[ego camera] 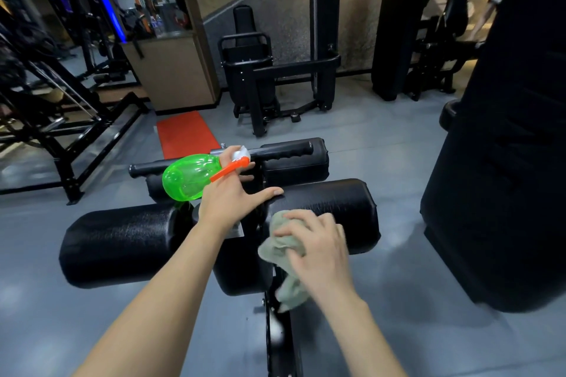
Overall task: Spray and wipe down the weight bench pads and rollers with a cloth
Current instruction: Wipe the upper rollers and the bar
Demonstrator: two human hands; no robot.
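Observation:
My left hand point(232, 196) holds a green spray bottle point(188, 177) by its orange trigger and white nozzle, the bottle lying sideways to the left. The thumb of that hand reaches onto the right black roller point(346, 205). My right hand point(318, 245) grips a crumpled pale green cloth point(281, 248) and presses it on the near side of that right roller, by the bench's centre post. The left black roller point(122, 242) lies bare. Beyond them sit smaller rollers point(294, 162) and a black handle bar point(284, 150).
A tall black pad point(502, 162) stands close on the right. Black benches point(324, 34) stand upright by the far wall. An orange mat point(186, 135) lies on the grey floor ahead. A black rack frame point(61, 125) stands at the left.

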